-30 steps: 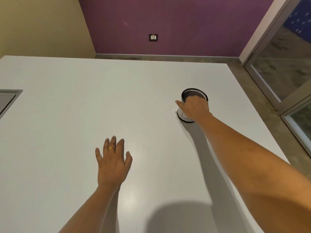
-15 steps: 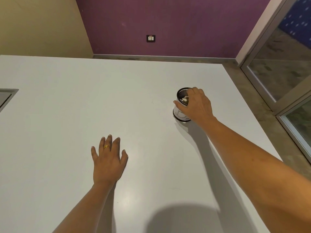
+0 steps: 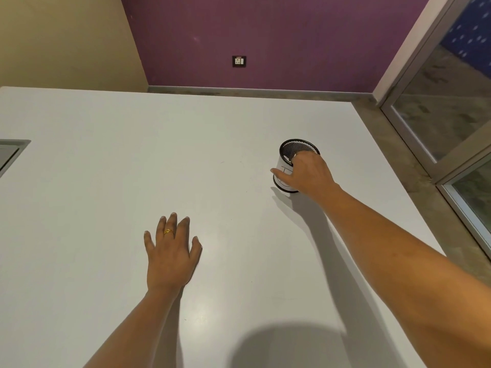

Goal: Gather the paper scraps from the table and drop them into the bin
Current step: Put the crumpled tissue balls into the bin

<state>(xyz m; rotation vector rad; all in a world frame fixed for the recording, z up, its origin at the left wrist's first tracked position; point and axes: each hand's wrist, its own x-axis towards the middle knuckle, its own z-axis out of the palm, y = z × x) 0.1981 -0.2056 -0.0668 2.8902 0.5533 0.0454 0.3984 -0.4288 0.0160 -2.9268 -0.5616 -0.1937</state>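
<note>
**Item 1. Table point(image 3: 106, 181).** White, wide. A grey recessed panel point(image 3: 9, 152) is set into its far left edge. No paper scraps show anywhere on the surface.

**Item 2. Bin point(image 3: 282, 166).** Small black mesh cup with a white wrap round its wall. It stands upright on the right side of the table, toward the far end, within easy reach of one arm. The part of its mesh interior in view shows no scraps; the rest is covered.

**Item 3. Right hand point(image 3: 309, 173).** Reaches out over the near rim of the bin. The thumb stretches left along the wall and the fingers curl down over the rim into the mouth. The fingertips are hidden, so I cannot tell whether they pinch scraps, grip the rim or hold nothing. The pose probably suits a drop into the bin.

**Item 4. Left hand point(image 3: 170, 253).** Lies palm down on the near middle of the table, well apart from the bin. Its fingers are straight and spread and hold nothing. It likely serves as a brace while the other arm reaches. It wears a gold ring point(image 3: 168, 231).

**Item 5. Surroundings.** A wall socket point(image 3: 239, 61) sits on the far purple wall. A glass door point(image 3: 438, 102) is at the right.

**Status.** Gathering appears done, or nearly so.
</note>
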